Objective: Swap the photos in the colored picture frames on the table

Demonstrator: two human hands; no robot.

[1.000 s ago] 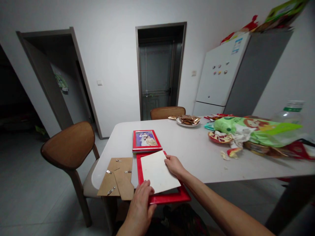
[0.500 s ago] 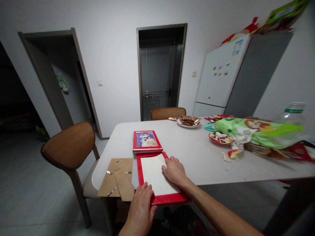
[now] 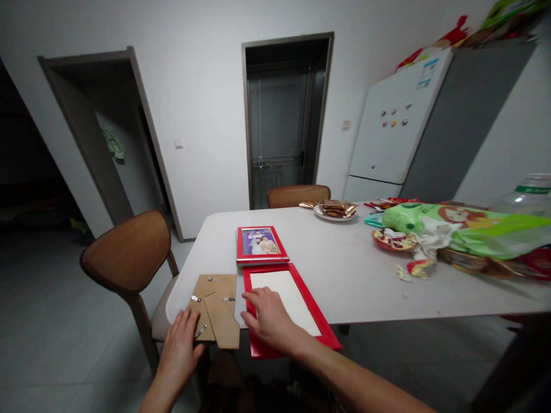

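A red picture frame [image 3: 317, 310] lies on the table with a white sheet [image 3: 297, 298] in its opening, its near edge past the table's front edge. Over the frame's left side is my right hand [image 3: 270, 321], open, thumb and fingers apart, pointing left. To the left lies a brown backing board [image 3: 221, 312] with metal clips and a stand leg. My left hand [image 3: 181, 344] rests at the board's lower left edge, fingers stretched over it, thumb apart. Behind the frame sits a second red frame [image 3: 262, 261] holding a photo of people.
A wooden chair [image 3: 129, 252] stands left, another chair [image 3: 299, 196] behind the white table [image 3: 344, 275]. At the right are a plate of wrapped snacks [image 3: 336, 212], an opened pomegranate [image 3: 394, 241], peel pieces [image 3: 419, 268], a green package [image 3: 486, 229] and a plastic bottle [image 3: 523, 195].
My left hand has left the red frame and moved left to the backing board. My right hand has shifted from the frame's right side to its left side. The view has turned slightly.
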